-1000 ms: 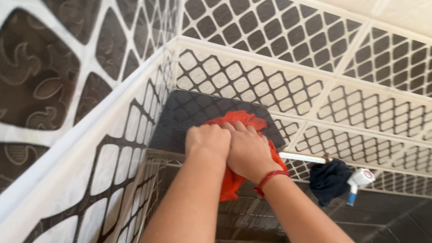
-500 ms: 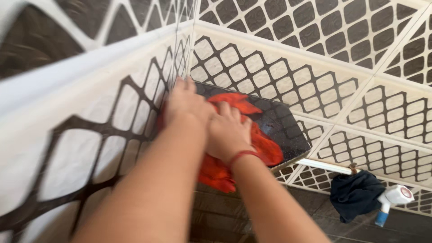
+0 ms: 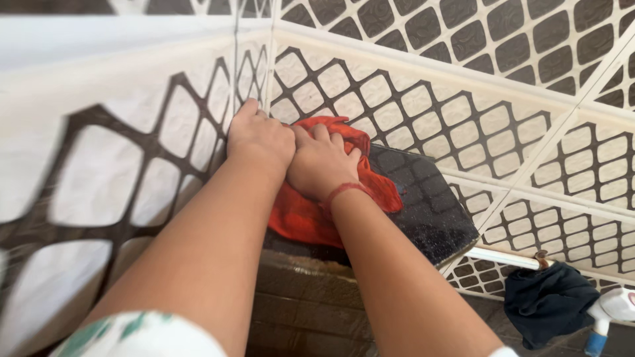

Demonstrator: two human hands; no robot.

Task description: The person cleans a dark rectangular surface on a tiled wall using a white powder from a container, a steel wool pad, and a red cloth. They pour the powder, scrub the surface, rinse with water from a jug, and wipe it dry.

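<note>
Both hands cover much of the red cloth (image 3: 311, 218); the white tap (image 3: 612, 311) is cut by the right edge; the left wall (image 3: 99, 172) is blurred.

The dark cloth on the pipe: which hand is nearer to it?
Right. The right hand presses the red rag on the slab, closer to the dark cloth; the left hand sits beyond it, by the wall.

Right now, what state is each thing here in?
Red cloth: crumpled, pressed flat on the slab under both hands.
Left hand: palm down on the cloth, by the wall corner.
Right hand: palm down on the cloth, touching the left hand.
Dark stone slab: speckled, partly covered.
Dark blue cloth: bunched, draped over the white pipe.
</note>
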